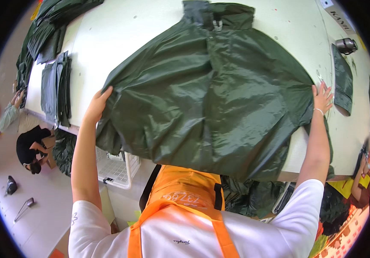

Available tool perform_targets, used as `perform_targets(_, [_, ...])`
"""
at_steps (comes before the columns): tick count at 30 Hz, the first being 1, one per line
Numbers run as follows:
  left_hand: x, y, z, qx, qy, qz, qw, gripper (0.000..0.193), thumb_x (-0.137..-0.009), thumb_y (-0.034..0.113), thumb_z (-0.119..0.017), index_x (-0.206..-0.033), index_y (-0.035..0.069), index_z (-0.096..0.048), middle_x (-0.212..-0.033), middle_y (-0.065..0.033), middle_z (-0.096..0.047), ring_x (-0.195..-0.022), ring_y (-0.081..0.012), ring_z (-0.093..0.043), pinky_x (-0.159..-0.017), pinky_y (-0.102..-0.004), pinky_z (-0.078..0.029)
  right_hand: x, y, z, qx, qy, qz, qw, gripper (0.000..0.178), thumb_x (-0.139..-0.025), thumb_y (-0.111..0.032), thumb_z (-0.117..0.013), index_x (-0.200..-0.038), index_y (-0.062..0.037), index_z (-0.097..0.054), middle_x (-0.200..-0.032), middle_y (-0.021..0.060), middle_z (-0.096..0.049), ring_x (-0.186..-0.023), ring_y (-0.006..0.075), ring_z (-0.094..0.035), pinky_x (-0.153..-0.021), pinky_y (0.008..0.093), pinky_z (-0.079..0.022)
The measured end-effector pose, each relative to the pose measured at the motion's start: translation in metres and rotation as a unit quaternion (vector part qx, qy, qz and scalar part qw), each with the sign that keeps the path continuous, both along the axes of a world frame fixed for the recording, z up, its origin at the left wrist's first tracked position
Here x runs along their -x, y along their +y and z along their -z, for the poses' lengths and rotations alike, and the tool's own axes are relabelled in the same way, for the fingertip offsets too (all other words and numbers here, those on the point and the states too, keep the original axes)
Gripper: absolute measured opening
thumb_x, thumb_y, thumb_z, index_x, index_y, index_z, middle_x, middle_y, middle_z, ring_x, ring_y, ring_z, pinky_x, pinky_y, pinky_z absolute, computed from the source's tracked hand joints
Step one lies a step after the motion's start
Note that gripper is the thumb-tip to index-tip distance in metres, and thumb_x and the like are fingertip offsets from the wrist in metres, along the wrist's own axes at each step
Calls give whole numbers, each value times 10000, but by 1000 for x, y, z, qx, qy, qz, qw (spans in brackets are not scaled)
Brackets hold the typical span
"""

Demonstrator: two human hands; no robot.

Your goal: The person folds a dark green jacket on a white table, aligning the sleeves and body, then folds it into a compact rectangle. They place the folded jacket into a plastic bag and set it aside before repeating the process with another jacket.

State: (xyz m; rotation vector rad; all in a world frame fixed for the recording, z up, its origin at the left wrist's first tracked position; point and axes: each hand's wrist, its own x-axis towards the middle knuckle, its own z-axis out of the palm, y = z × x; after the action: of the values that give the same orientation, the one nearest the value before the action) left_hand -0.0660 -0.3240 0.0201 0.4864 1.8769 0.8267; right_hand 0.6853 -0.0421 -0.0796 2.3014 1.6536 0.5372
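Observation:
A dark green, shiny rain jacket point(180, 99) lies spread on the white table, its collar pointing away from me and its lower edge hanging over the near side. My left hand point(97, 105) grips the jacket's left side, thumb on top and the other fingers hidden behind the fabric. At the opposite side my right hand point(322, 98) rests with fingers spread, touching the jacket's right edge. Part of the right sleeve hangs down under my right forearm.
Folded green garments point(57, 90) stand stacked at the left of the white table point(120, 30), with a loose pile point(47, 30) beyond. A metal flask point(347, 45) and a box point(338, 17) are at far right. A white basket point(118, 169) is below. Other people work at both sides.

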Motion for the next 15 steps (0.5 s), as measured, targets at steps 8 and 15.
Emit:
perform_targets(8, [54,12,-40,-78,-153,9,985,634,-935,570,-403,-1224,24,-549,-1181,-122,-604,-1104,-216,-541,-1003,-342,-374,-17,-25,-81,17,147,-219,965,378,-974,-449,-384,-1038,-161,-621,-810,215,-641,-752,414,-609,-639,496,-472])
perform_targets(15, [128,134,-68,11,557,277,783,361,-813,393,-684,-941,56,-673,-790,-78,-664,-739,-192,-614,-656,-305,-457,14,61,-150,16,-2,-205,979,373,-968,-493,-349,-1007,-186,-558,-854,229,-642,-805,422,-618,-675,531,-486])
